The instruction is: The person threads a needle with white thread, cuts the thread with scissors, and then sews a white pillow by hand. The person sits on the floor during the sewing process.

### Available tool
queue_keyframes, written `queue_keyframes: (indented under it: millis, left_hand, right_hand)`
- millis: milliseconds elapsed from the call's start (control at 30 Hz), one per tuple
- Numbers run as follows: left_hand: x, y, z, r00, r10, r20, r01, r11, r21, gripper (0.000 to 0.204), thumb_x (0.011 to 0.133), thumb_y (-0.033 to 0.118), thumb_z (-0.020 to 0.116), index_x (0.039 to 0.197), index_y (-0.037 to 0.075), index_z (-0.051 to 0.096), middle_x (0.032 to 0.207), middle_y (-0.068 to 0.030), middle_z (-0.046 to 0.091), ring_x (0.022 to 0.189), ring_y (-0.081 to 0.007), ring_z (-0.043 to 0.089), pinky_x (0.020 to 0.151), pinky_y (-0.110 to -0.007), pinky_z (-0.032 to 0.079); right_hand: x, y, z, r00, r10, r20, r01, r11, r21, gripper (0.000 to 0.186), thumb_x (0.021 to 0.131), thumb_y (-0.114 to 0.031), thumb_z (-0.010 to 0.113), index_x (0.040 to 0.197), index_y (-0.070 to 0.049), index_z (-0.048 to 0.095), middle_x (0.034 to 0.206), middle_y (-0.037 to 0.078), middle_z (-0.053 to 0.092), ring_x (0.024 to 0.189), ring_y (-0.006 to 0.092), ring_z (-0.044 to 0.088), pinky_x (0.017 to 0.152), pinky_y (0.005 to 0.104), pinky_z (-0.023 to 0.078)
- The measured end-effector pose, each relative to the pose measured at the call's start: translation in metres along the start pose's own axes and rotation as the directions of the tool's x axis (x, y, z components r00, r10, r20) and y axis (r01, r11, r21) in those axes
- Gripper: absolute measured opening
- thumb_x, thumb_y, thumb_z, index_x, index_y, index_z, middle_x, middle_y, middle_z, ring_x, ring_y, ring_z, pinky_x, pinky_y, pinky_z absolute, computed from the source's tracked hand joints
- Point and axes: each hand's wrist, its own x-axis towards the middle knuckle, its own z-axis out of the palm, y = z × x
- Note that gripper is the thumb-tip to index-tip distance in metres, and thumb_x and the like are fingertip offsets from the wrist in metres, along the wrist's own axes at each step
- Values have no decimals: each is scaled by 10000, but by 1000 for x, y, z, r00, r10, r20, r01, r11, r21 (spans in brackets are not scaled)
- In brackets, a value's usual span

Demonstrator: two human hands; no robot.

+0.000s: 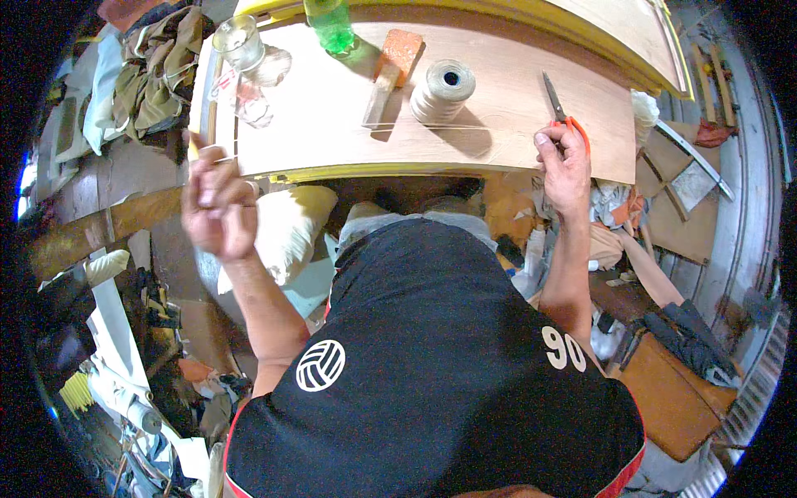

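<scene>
My left hand (220, 203) is raised off the table's left front corner, fingers curled and blurred by motion. A small yellowish spot shows at its fingertips, too smeared to name. At the right end of the table my right hand (566, 170) has its fingers closed at the orange handles of the scissors (558, 104), whose dark blades point away from me. A pale thread (490, 128) runs across the tabletop toward the thumb and forefinger. A large spool of grey-white twine (442, 93) stands upright at the middle, beside a wooden block (382, 97) and an orange brick-like block (400, 55).
On the pale wooden table (315, 137) stand a green bottle (330, 29) and a clear glass jar (239, 43). A yellow-edged board (614, 33) lies along the back. Piled clothes (158, 70) lie at left, a white sack (290, 220) below the table, and a brown board (668, 394) at lower right.
</scene>
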Motion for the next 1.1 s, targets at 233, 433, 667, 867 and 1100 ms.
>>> queue_keyframes:
  millis: [233, 433, 667, 867, 1100]
  left_hand:
    - [-17, 108, 14, 927, 373, -49, -367, 926, 93, 400, 986, 65, 469, 1358, -80, 448, 1061, -109, 569, 775, -160, 517, 558, -260, 441]
    - [-47, 218, -6, 838, 543, -45, -462, 751, 471, 503, 979, 80, 511, 1441, -66, 377, 1121, -142, 570, 879, -192, 539, 614, -283, 459]
    - [-100, 372, -79, 366, 923, -122, -401, 275, 874, 242, 967, 163, 599, 1114, -24, 642, 966, -105, 659, 817, -217, 604, 597, -301, 480]
    - [-192, 427, -142, 582, 725, -369, 811, -484, 328, 373, 938, 362, 591, 1093, 42, 702, 781, -106, 690, 662, -245, 635, 607, -343, 509]
    - [-59, 18, -12, 909, 324, -261, 351, -263, 898, 300, 997, 196, 591, 1221, 6, 649, 1101, -79, 702, 952, -165, 663, 840, -310, 539]
  right_hand:
    - [3, 2, -16, 984, -46, -173, 27, 994, -108, 162, 953, -166, 654, 1024, -21, 672, 796, 3, 610, 702, 75, 534, 633, 241, 445]
    - [12, 10, -27, 986, -55, -159, 17, 973, -231, 194, 950, -212, 650, 1009, -31, 686, 824, 50, 662, 730, 119, 579, 690, 291, 484]
    - [12, -9, -39, 986, -39, -164, -9, 959, -285, 193, 941, -204, 650, 1017, -30, 685, 820, 45, 650, 753, 131, 577, 718, 304, 483]
    - [-5, -41, -41, 996, -64, 66, 71, 990, -122, 174, 942, -195, 652, 968, -24, 670, 838, 29, 646, 785, 119, 572, 748, 287, 473]
    - [-35, -102, -1, 916, -105, 386, 130, 991, -39, 119, 918, -126, 674, 959, -14, 672, 884, 53, 660, 859, 146, 618, 771, 301, 490]
